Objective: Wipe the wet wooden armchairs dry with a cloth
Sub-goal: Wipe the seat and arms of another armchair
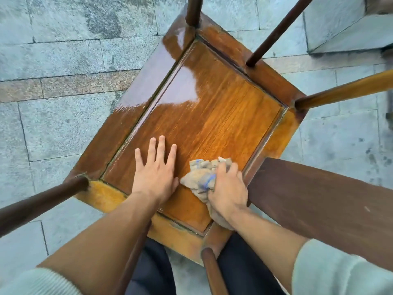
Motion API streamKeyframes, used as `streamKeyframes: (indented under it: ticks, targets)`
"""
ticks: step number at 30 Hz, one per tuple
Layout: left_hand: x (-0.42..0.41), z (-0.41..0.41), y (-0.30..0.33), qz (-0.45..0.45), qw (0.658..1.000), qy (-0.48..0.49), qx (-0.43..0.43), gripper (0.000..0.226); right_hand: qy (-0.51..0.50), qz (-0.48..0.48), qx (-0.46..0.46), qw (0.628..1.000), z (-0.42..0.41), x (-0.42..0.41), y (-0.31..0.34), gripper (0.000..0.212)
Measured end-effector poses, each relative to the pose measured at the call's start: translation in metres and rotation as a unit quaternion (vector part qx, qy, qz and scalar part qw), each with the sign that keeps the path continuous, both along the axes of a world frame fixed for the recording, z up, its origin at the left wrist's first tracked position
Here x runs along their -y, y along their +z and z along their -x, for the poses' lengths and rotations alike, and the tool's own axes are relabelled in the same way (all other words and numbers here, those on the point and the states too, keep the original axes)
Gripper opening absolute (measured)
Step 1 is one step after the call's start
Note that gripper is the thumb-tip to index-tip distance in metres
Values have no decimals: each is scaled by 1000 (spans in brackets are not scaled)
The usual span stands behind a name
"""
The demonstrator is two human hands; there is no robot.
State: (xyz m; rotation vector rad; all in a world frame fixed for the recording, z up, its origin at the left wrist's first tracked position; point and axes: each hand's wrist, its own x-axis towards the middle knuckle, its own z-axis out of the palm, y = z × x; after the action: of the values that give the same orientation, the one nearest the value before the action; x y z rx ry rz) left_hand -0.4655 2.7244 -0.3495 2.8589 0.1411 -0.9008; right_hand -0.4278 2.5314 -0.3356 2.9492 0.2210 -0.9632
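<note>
left hand [156, 170] flat, fingers spread, on wet armchair [212, 107] seat; right hand [228, 188] grip clamped on cloth [200, 177].

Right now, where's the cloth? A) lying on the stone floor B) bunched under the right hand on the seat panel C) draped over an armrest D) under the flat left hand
B: the right hand grips the bunched cloth against the seat panel; the left hand lies flat and bare beside it.
</note>
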Motion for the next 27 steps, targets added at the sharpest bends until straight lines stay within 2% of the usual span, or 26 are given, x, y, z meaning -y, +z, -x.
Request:
streamKeyframes:
  ticks: [3,5,6,8,11,12,14,18,19,21,24,27]
  targets:
    - [17,-8,-10,-8,999,-14,28,86,82,-32,84,993,-74,6,-3,80]
    - [14,-7,-11,-19,999,-19,28,85,68,-26,93,993,-127,14,-2,84]
    - [13,-7,-12,-21,999,-19,27,85,35,-7,97,995,-149,27,-2,83]
    - [16,-11,-11,-29,999,-23,19,87,-102,37,99,989,-186,69,-2,77]
    - [21,-18,-7,-44,999,-12,-4,86,-364,27,68,929,-216,109,-2,51]
    - [23,-21,-6,-41,999,-5,-3,84,-402,29,70,912,-220,111,-4,45]
    - [26,-24,-5,-38,999,1,0,81,-422,30,76,903,-217,103,-7,46]
    - [20,-20,-3,-25,1000,2,8,83,-288,65,93,951,-173,67,-7,86]
    - [16,-16,-2,-25,1000,-5,3,85,-250,77,97,960,-159,58,-7,91]
    - [6,-8,2,-29,999,-6,-12,89,-148,89,110,979,-126,41,-6,82]
    - [-5,4,8,-33,999,-5,-36,91,38,85,107,990,-73,30,-2,52]
    - [-15,14,14,-19,998,-5,-66,91,132,76,70,986,-22,25,8,48]
